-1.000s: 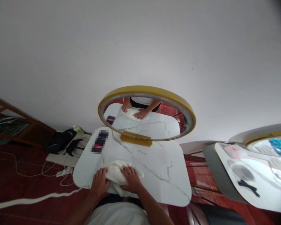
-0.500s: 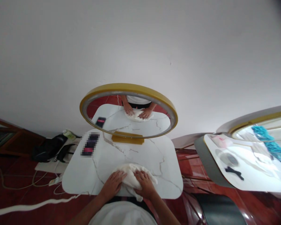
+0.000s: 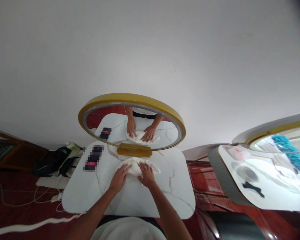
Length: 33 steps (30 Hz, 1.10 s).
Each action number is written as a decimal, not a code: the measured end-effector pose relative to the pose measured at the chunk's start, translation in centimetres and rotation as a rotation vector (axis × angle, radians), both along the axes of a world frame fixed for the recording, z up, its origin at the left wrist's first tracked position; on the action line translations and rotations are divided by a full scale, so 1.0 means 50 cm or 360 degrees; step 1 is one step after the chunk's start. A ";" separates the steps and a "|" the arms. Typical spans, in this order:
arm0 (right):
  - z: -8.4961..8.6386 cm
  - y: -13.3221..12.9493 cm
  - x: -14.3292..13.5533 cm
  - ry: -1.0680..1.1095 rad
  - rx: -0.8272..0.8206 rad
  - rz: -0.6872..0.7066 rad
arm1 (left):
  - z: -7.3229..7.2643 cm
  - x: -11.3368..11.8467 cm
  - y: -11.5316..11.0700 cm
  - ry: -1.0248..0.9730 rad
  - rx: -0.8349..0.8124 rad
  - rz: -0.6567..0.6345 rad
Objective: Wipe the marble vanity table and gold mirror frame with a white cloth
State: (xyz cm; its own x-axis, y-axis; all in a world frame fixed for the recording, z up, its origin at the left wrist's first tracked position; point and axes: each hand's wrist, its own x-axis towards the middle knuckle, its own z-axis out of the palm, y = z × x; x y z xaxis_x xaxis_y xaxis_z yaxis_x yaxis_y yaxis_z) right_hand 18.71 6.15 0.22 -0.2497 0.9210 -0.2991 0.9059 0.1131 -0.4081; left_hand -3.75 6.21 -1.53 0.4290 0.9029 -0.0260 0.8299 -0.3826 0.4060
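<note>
A crumpled white cloth [image 3: 133, 167] lies on the white marble-patterned tabletop [image 3: 130, 200], just in front of the mirror's gold base. My left hand [image 3: 120, 176] presses on the cloth's left part, fingers stretched forward and flat. On its right part rests my right hand [image 3: 147, 175], also flat, its fingers somewhat spread. Both palms face down and both arms reach forward across the table. The round gold-framed mirror [image 3: 130, 125] reflects the two hands and the cloth.
A pixelated dark and pink item [image 3: 93, 158] lies at the table's left. Rightward stands a second white table [image 3: 272, 200] with a black item [image 3: 253, 189] on it. A black bag [image 3: 51, 161] and cables are on the left, a black seat [image 3: 236, 226] lower right.
Both hands have pushed the cloth forward, away from my body and towards the mirror base. The view has shifted slightly.
</note>
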 end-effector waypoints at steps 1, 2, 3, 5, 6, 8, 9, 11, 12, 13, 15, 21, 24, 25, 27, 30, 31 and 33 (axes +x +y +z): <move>0.001 0.008 -0.003 -0.0002 0.0013 -0.0013 | 0.000 0.003 0.008 -0.0009 0.0001 0.0012; 0.003 0.013 -0.005 -0.0005 0.0023 -0.0024 | 0.000 0.006 0.011 -0.0019 0.0004 0.0030; 0.005 0.014 -0.007 -0.0007 0.0032 -0.0034 | 0.001 0.009 0.011 -0.0030 0.0012 0.0054; 0.010 0.005 -0.009 -0.0007 0.0048 -0.0047 | 0.004 0.016 -0.002 -0.0048 0.0033 0.0100; 0.012 -0.005 -0.009 -0.0005 0.0053 -0.0049 | 0.007 0.020 -0.014 -0.0051 0.0042 0.0124; 0.015 -0.033 -0.005 -0.0002 0.0054 -0.0052 | 0.015 0.026 -0.044 -0.0037 0.0040 0.0166; 0.014 -0.051 0.000 -0.0001 0.0048 -0.0051 | 0.019 0.029 -0.061 -0.0022 0.0022 0.0180; 0.007 -0.092 0.013 0.0011 0.0026 -0.0042 | 0.026 0.031 -0.095 0.0011 -0.0050 0.0154; 0.002 -0.114 0.022 0.0030 0.0014 -0.0028 | 0.028 0.031 -0.110 0.0021 -0.0102 0.0109; -0.004 -0.137 0.032 0.0054 -0.0003 -0.0009 | 0.029 0.030 -0.124 0.0024 -0.0161 0.0048; -0.015 -0.180 0.054 0.0088 -0.0052 0.0047 | 0.027 0.025 -0.146 0.0011 -0.0286 -0.0093; -0.019 -0.245 0.088 0.0073 -0.0172 0.0159 | 0.025 0.017 -0.174 -0.0101 -0.0481 -0.0367; -0.012 -0.239 0.080 0.0022 -0.0231 0.0155 | 0.031 0.018 -0.172 -0.0118 -0.0495 -0.0335; -0.010 -0.235 0.075 0.0014 -0.0252 0.0165 | 0.034 0.017 -0.170 -0.0118 -0.0500 -0.0315; -0.007 -0.227 0.061 0.0022 -0.0292 0.0205 | 0.040 0.009 -0.166 -0.0106 -0.0516 -0.0273; -0.004 -0.217 0.032 0.0060 -0.0324 0.0264 | 0.048 -0.016 -0.161 -0.0070 -0.0537 -0.0209; -0.004 -0.214 0.022 0.0069 -0.0325 0.0283 | 0.050 -0.027 -0.161 -0.0065 -0.0537 -0.0187; -0.003 -0.208 -0.002 0.0093 -0.0311 0.0343 | 0.053 -0.052 -0.162 -0.0076 -0.0524 -0.0144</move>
